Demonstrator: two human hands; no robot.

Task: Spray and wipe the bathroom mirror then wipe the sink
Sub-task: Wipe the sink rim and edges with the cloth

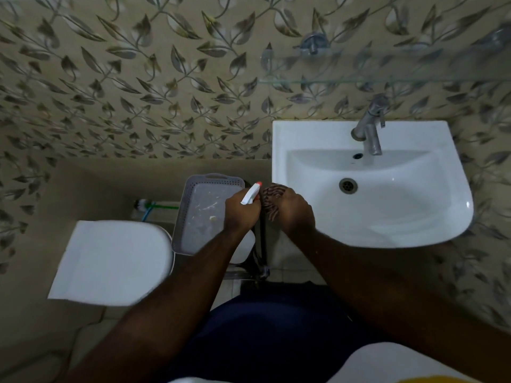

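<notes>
My left hand (241, 211) grips a spray bottle (251, 193) with a white trigger head and a red nozzle tip; the bottle's body is hidden below the hand. Close beside it, my right hand (294, 212) is closed around a dark striped cloth (272, 194) that pokes out above the fingers. Both hands hover just left of the white sink (387, 225), near its front left rim. The sink bowl has a metal drain (348, 185) and a chrome tap (370, 131) at the back. No mirror is in view.
A grey plastic basket (193, 214) sits under my left hand, next to a white toilet tank lid (110, 261). A toilet brush (149, 205) lies by the wall. A glass shelf (373, 78) hangs above the sink on leaf-patterned tiles.
</notes>
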